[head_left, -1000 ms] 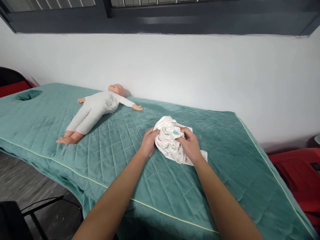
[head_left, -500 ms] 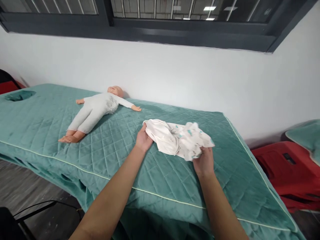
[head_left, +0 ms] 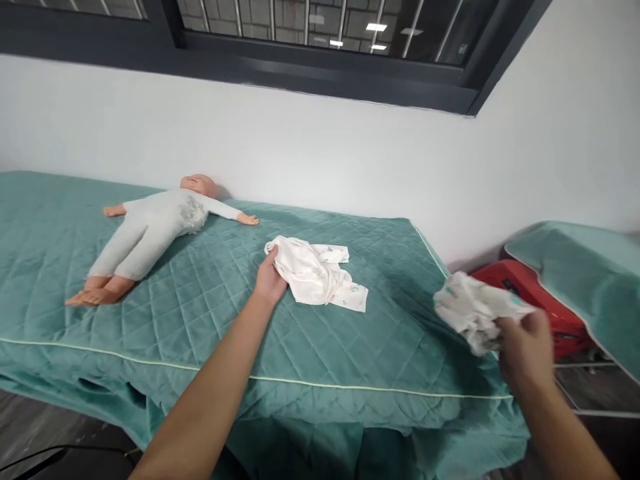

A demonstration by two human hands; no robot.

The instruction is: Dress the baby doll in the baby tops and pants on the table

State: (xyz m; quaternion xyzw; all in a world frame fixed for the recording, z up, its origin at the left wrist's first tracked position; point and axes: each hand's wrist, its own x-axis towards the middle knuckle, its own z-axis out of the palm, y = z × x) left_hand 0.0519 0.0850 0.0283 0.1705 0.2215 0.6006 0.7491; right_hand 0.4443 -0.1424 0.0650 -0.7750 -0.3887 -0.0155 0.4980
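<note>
My left hand (head_left: pixel 273 280) is closed on the edge of a white baby garment (head_left: pixel 306 270), thumb on top. Two short tube-like ends with small teal prints stick out of the garment to the right, lying on the green quilted bed cover (head_left: pixel 380 353). Held up over the bed's right end, a crumpled white cloth with teal prints (head_left: pixel 475 310) is gripped by my right hand (head_left: pixel 527 340). Its folds hide its shape. Farther left, a baby doll (head_left: pixel 155 227) in a white suit lies on its back with its arms spread.
A white wall (head_left: pixel 320 153) and a dark-framed barred window (head_left: pixel 320 77) stand behind the bed. Past the bed's right end are a red case (head_left: pixel 555 313) and a green cover (head_left: pixel 590 260). A black cable (head_left: pixel 65 448) runs at lower left.
My right hand has swung right with the crumpled cloth, away from the garment in my left hand. The garment's two printed ends now lie exposed. The view has turned right.
</note>
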